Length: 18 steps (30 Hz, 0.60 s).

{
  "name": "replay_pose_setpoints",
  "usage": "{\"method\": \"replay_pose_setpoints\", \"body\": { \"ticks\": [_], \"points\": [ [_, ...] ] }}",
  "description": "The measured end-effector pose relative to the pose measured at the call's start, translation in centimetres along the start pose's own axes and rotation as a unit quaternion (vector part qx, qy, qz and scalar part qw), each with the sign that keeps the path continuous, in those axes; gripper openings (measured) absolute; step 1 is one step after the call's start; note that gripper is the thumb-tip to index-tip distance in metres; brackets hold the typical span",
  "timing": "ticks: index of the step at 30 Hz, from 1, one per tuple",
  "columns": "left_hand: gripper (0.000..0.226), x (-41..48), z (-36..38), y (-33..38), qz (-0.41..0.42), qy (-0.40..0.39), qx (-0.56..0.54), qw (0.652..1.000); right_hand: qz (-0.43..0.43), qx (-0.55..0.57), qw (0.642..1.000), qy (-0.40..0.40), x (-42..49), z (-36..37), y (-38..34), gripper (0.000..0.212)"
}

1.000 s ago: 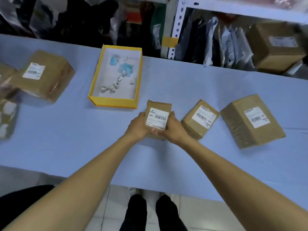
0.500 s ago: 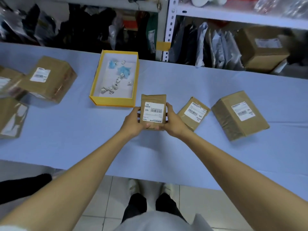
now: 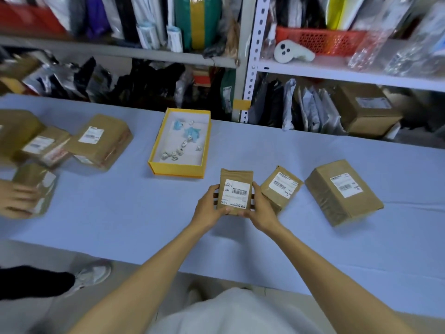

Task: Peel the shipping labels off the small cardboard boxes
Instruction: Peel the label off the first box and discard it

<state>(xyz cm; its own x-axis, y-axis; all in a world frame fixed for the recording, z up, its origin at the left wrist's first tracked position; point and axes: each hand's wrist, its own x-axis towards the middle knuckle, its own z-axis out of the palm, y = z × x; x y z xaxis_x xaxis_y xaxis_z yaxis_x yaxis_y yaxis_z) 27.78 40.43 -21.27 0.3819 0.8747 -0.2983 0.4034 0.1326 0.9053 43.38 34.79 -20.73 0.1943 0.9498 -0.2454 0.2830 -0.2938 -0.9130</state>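
I hold a small cardboard box (image 3: 236, 177) upright above the table, its white shipping label (image 3: 235, 194) facing me. My left hand (image 3: 209, 208) grips its left side and my right hand (image 3: 262, 209) grips its right side, both thumbs at the bottom edge of the label. To the right lie a second small box (image 3: 280, 189) and a larger box (image 3: 342, 191), each with a label on top.
A yellow tray (image 3: 178, 171) with crumpled label scraps sits behind my hands. Several labelled boxes (image 3: 98, 141) lie at the far left, where another person's hand (image 3: 16, 201) rests on one. Shelves packed with parcels stand behind the blue table (image 3: 134, 213).
The view has tilted upward, showing more shelving. My hands have kept the box in the same grip. Another person's hand has come into view at the left.
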Motion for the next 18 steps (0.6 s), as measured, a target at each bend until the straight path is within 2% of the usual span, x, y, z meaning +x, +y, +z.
{"method": "replay_pose_setpoints", "body": {
  "ticks": [5, 9, 18],
  "points": [
    [0.07, -0.5, 0.3, -1.5, 0.016, -0.01, 0.005, 1.0, 0.027, 0.035, 0.999, -0.009, -1.3, 0.5, 1.4, 0.073],
    [0.074, -0.9, 0.5, -2.4, 0.0, 0.013, -0.003, 1.0, 0.02, 0.034, 0.999, -0.024, -1.3, 1.0, 1.4, 0.073],
    [0.082, -1.4, 0.6, -2.8, 0.011, 0.024, 0.013, 1.0, 0.011, 0.011, 1.0, -0.027, -1.0, 1.6, 1.5, 0.084]
  ]
}}
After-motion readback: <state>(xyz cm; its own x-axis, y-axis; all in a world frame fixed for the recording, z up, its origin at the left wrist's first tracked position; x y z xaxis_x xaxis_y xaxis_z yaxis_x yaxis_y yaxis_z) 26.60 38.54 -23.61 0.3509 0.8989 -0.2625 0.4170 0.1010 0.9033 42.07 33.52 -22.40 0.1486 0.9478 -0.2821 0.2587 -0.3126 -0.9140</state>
